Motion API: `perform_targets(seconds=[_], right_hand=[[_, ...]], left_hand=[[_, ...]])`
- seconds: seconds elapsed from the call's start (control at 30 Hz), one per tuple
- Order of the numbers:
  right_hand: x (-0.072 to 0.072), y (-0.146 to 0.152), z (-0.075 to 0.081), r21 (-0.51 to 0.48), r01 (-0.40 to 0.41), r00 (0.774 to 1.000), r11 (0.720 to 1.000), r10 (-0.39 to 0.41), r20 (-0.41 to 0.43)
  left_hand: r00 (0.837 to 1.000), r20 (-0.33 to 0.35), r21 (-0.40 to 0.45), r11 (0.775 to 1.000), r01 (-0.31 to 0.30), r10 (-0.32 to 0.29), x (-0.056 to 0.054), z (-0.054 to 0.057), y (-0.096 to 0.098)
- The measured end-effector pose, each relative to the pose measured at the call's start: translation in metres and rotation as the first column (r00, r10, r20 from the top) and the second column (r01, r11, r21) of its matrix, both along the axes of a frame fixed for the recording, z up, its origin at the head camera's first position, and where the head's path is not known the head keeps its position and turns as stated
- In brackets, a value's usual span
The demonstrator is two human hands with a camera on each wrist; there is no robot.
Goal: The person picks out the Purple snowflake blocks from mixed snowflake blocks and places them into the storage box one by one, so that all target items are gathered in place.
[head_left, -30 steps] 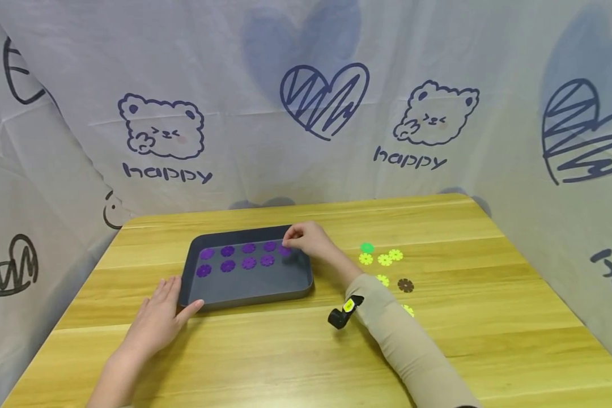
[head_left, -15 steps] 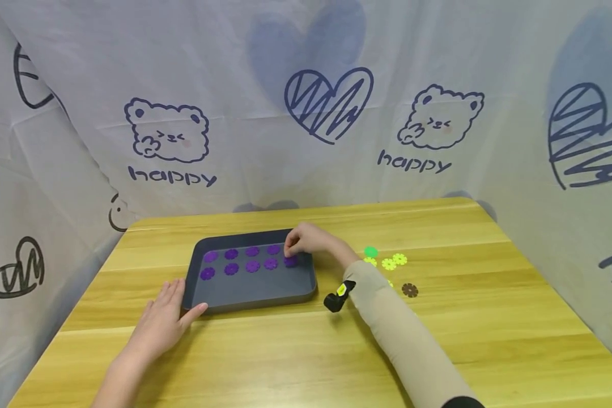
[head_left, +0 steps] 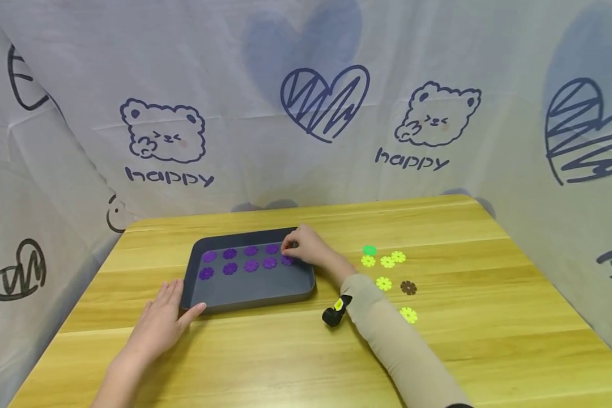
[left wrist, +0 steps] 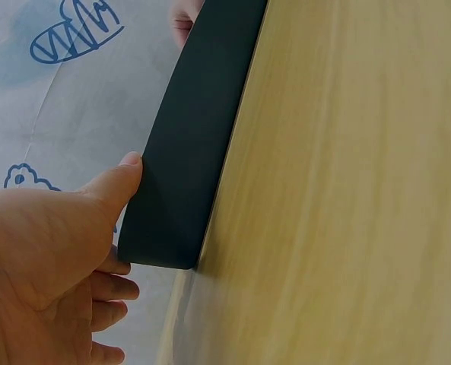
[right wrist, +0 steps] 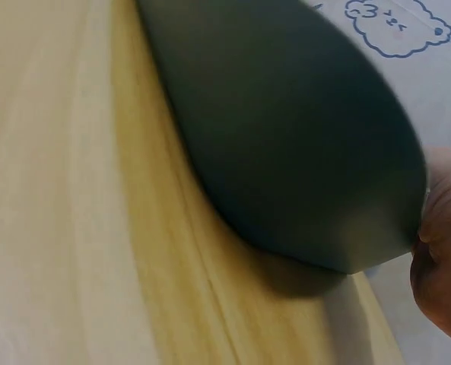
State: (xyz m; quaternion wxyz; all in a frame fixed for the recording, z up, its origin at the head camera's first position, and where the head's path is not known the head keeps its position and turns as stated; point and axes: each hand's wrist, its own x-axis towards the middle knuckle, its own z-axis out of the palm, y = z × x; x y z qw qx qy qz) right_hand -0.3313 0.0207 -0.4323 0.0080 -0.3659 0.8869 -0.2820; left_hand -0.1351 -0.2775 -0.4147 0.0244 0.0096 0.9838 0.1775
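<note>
A dark grey tray [head_left: 239, 292] lies on the table with two rows of purple snowflake discs [head_left: 229, 268] in it. My left hand [head_left: 158, 320] rests against the tray's near left corner, fingers straight along its left side. The left wrist view shows its thumb [left wrist: 119, 182] touching the tray's rim. Over the right end of the rows, my right hand [head_left: 306, 245] pinches a purple snowflake disc [head_left: 287, 261] at the end of the nearer row. Its fingers partly cover that disc. In the right wrist view the tray's wall [right wrist: 286, 137] hides the fingertips.
Right of the tray, several yellow snowflake discs [head_left: 384, 283] lie loose on the wooden table [head_left: 265, 357]. A green disc [head_left: 369, 250] and a brown disc [head_left: 408, 288] are among them. A printed white curtain [head_left: 245, 141] hangs behind the table.
My right hand has brought the purple snowflake disc from the farther row's end toward the nearer row, then shifted it slightly left. The left hand stays at the tray's corner.
</note>
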Motion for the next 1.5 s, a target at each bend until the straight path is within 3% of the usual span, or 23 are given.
perform_targets(seconds=[0.2,0.37,0.57,0.73,1.17,1.5], right_hand=[[0.002,-0.001,-0.002,0.023,0.033,0.999,0.999,-0.033,-0.040],[0.003,0.000,-0.005,-0.130,0.074,0.997,0.989,-0.075,0.003],[0.006,0.004,-0.013,-0.364,0.176,0.979,0.914,-0.123,0.165],[0.014,0.012,-0.006,-0.433,0.209,0.966,0.877,-0.118,0.229],[0.036,0.056,0.028,-0.398,0.137,0.988,0.907,-0.094,0.125],[0.051,0.117,0.041,-0.340,0.194,0.981,0.920,-0.190,0.045]], left_hand=[[1.000,0.010,0.004,1.000,-0.003,0.002,-0.001,-0.002,-0.001],[1.000,0.000,0.008,1.000,-0.001,0.001,0.000,-0.001,-0.001],[1.000,-0.006,0.004,1.000,0.001,-0.001,0.001,-0.001,0.000],[1.000,-0.010,0.002,1.000,0.003,-0.003,0.001,-0.002,0.000],[1.000,0.017,0.013,1.000,0.004,-0.004,0.001,-0.002,0.000],[1.000,-0.001,0.050,0.999,0.008,-0.008,0.001,0.005,-0.002]])
